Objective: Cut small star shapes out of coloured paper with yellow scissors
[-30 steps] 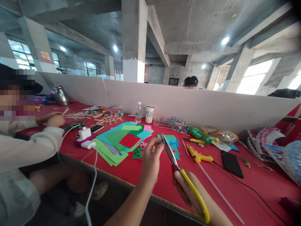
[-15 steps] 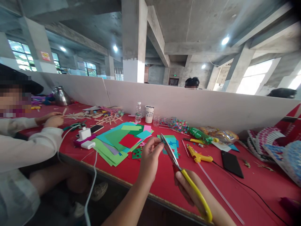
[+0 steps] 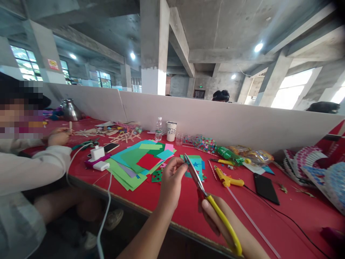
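Note:
My right hand (image 3: 212, 214) is wrapped round the yellow handle of a pair of scissors (image 3: 198, 177), whose metal blades point up and away from me. Beside the blade tips, my left hand (image 3: 172, 176) is closed in a pinch on a small blue piece of paper, mostly hidden by the fingertips. Beneath the blades lies a teal and green sheet (image 3: 198, 165) with star shapes on it. A dark green sheet with red stars (image 3: 156, 176) rests left of my left hand. Coloured paper sheets (image 3: 129, 158) are piled further left.
On the red table (image 3: 188, 223), a yellow glue gun (image 3: 229, 178), a utility knife (image 3: 224, 161) and a black phone (image 3: 266, 187) lie to the right. A water bottle (image 3: 159, 128) and white cup (image 3: 171, 131) stand behind. At left, a co-worker's hand (image 3: 59, 137) holds a wooden stick.
The scissors' handle and my right hand have shifted very slightly left. My left hand stays in place. The co-worker's hands and head have moved a little, the stick now upright.

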{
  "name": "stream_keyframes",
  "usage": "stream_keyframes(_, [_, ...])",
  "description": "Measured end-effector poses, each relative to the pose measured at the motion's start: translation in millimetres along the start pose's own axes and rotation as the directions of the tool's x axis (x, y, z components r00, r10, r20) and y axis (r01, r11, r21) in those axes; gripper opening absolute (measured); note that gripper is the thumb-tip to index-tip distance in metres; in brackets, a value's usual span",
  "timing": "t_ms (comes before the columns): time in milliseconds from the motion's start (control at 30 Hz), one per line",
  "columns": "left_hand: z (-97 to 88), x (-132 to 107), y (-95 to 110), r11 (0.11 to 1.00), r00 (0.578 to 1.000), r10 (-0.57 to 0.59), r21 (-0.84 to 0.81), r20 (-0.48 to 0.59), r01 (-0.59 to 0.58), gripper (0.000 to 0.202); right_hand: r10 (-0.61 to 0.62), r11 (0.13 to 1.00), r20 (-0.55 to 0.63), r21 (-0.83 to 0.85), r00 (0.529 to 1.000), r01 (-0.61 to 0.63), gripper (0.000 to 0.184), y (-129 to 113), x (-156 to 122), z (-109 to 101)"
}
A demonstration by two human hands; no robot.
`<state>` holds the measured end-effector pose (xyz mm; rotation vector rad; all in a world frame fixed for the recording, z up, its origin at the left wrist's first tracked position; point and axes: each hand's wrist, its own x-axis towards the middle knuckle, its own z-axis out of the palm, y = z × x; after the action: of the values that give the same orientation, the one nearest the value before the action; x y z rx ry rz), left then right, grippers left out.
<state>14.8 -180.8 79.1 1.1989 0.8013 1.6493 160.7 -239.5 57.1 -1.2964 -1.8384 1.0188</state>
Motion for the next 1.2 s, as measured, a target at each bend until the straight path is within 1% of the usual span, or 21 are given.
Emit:
stream_keyframes(200, [0.1,0,-1,1.000,1.000,-0.015,-0.015,0.000,0.015,0.011,0.021,0.997,-0.004,0.069,1.000,-0.020,0.060,10,6,2])
stream_keyframes(367, [0.0,2,1,1.000,1.000,-0.018,-0.006,-0.002,0.018,0.010,0.063,0.992,-0.021,0.112,0.998,-0.061,0.060,12,6,3])
stream_keyframes(467, [0.0,2,1,1.000,1.000,-0.017,-0.004,-0.001,0.017,0.010,0.109,0.988,-0.030,0.114,0.994,-0.105,0.059,12,6,3])
stream_keyframes(600, [0.1,1,1,1.000,1.000,-0.013,0.003,0.006,0.013,0.010,0.111,0.990,0.006,0.093,0.994,-0.111,0.060,15,7,2])
stream_keyframes(700, [-0.9,2,2,1.000,1.000,-0.003,0.021,0.011,0.003,0.011,0.123,0.988,0.000,0.098,0.992,-0.122,0.060,16,8,1])
stream_keyframes(833, [-2.6,4,2,0.998,1.000,0.009,0.062,0.011,-0.009,0.010,0.085,0.991,0.002,0.102,0.996,-0.085,0.059,14,8,2])
stream_keyframes(967, [-2.4,5,2,0.998,1.000,0.001,0.069,-0.007,0.000,0.010,0.040,0.995,0.018,0.087,0.999,-0.042,0.056,12,7,1])
stream_keyframes(1200, [-1.3,5,0,0.999,1.000,-0.016,0.050,-0.004,0.016,0.011,0.028,0.999,0.040,0.020,0.999,-0.028,0.055,12,6,-3])
